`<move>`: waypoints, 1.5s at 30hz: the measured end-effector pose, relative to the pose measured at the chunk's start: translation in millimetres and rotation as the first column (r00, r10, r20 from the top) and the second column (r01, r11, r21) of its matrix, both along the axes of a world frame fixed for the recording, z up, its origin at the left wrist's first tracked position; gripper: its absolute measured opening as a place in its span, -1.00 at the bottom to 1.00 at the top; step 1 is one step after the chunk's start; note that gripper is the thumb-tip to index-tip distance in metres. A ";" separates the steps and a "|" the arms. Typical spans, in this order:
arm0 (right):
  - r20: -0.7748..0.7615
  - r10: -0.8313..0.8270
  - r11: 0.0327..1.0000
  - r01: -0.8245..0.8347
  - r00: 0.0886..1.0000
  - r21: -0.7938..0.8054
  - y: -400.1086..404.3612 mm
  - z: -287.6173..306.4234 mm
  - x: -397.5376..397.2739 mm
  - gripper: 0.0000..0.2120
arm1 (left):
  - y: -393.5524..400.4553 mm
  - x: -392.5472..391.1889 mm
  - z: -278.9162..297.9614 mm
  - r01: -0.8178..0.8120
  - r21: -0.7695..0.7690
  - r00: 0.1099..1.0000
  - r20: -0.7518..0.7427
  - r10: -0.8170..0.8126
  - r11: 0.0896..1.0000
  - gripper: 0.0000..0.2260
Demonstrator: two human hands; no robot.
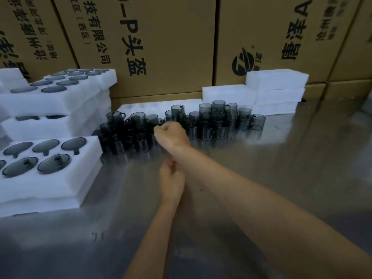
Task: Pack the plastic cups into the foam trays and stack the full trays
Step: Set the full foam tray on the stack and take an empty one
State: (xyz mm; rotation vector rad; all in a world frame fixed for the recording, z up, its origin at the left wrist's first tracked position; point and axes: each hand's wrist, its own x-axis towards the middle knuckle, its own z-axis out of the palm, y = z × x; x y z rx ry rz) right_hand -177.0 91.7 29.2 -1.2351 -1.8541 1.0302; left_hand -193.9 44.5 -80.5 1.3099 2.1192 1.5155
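The right hand (171,131) is curled into a fist with nothing in it that I can see. It is right up against the pile of dark plastic cups (181,121), which spreads from its 9 o'clock round to its 2 o'clock. The left hand (171,182) sits lower, at 6 o'clock from the fist, pressed to the right forearm; its fingers are hidden, so I cannot tell. I think the right hand is nearer. The half-full foam tray (50,178) waits far off at 8 o'clock

Cardboard boxes (161,47) read "有限公司", "(西区)" and "P头盔".
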 end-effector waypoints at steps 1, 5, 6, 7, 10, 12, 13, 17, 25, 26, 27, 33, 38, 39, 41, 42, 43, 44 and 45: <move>0.006 -0.050 0.999 0.050 0.999 0.021 14.3 1.3 19.8 -0.60 | 6.2 8.3 -2.8 0.031 -0.037 0.996 -0.078 -0.034 0.999 -0.79; 0.031 -0.248 0.964 0.243 0.968 0.103 67.8 -3.3 87.3 -0.77 | 33.4 53.3 1.6 0.094 -0.283 0.879 -0.428 -0.213 0.955 -0.81; 0.040 -0.296 0.947 0.288 0.954 0.142 80.7 -5.8 101.3 -0.79 | 43.6 62.9 3.6 0.122 -0.311 0.853 -0.453 -0.260 0.943 -0.79; 0.056 -0.346 0.925 0.330 0.937 0.189 94.2 -7.9 114.6 -0.78 | 54.6 70.5 5.0 0.145 -0.327 0.833 -0.469 -0.294 0.934 -0.78; 0.059 -0.465 0.858 0.434 0.883 0.274 141.8 -9.9 149.4 -0.76 | 87.3 81.6 7.3 0.144 -0.368 0.753 -0.562 -0.343 0.919 -0.75; 0.012 -0.465 0.860 0.449 0.885 0.241 177.4 -8.3 169.5 -0.77 | 103.8 81.1 8.4 0.157 -0.356 0.730 -0.587 -0.351 0.921 -0.78; -0.003 -0.455 0.866 0.443 0.891 0.230 195.2 -6.9 177.7 -0.75 | 111.4 78.7 7.7 0.160 -0.341 0.731 -0.589 -0.343 0.926 -0.81; 0.129 -0.319 0.924 0.277 0.939 0.263 261.7 4.1 191.4 -0.62 | 138.1 70.1 4.8 0.104 -0.293 0.741 -0.615 -0.271 0.950 -0.87; 0.495 -0.080 0.991 0.017 0.865 0.130 344.0 12.4 162.4 -0.69 | 160.6 60.6 -2.7 0.047 -0.248 0.786 -0.589 -0.189 0.968 -0.93; 0.493 -0.102 0.986 0.024 0.864 0.163 349.6 10.1 160.9 -0.72 | 161.7 60.0 -3.1 0.039 -0.247 0.790 -0.586 -0.182 0.968 -0.92; 0.471 -0.139 0.975 0.037 0.871 0.219 354.4 7.7 160.0 -0.75 | 162.4 59.6 -3.6 0.038 -0.250 0.794 -0.580 -0.181 0.967 -0.92; 0.286 -0.291 0.889 0.148 0.913 0.433 349.0 17.0 158.7 -0.76 | 164.1 56.7 -2.1 0.044 -0.253 0.817 -0.548 -0.181 0.966 -0.95; 0.078 -0.336 0.782 0.232 0.939 0.578 310.5 61.3 176.8 -0.67 | 163.2 56.7 1.1 0.037 -0.267 0.834 -0.522 -0.177 0.963 -0.95; 0.047 -0.332 0.763 0.239 0.942 0.601 299.9 69.3 182.7 -0.68 | 163.9 56.2 1.9 0.032 -0.266 0.855 -0.492 -0.165 0.964 -0.93; 0.001 -0.309 0.741 0.240 0.951 0.627 275.2 81.8 193.9 -0.67 | 165.8 52.8 4.0 0.065 -0.188 0.955 -0.272 -0.115 0.980 -0.89; -0.023 -0.291 0.743 0.242 0.956 0.624 260.6 85.1 199.4 -0.67 | 165.7 49.9 5.3 0.084 -0.101 0.991 -0.099 -0.094 0.991 -0.86; -0.049 -0.271 0.754 0.244 0.961 0.609 244.9 86.4 204.6 -0.67 | 163.9 46.6 6.6 0.081 -0.020 0.995 0.051 -0.080 0.996 -0.82; -0.073 -0.250 0.772 0.244 0.965 0.587 228.0 85.2 209.6 -0.68 | 159.3 43.8 8.1 0.068 0.022 0.984 0.161 -0.071 0.997 -0.79; -0.093 -0.234 0.790 0.245 0.968 0.561 210.3 81.1 213.9 -0.69 | 153.3 41.5 9.8 0.061 0.050 0.964 0.257 -0.072 0.997 -0.76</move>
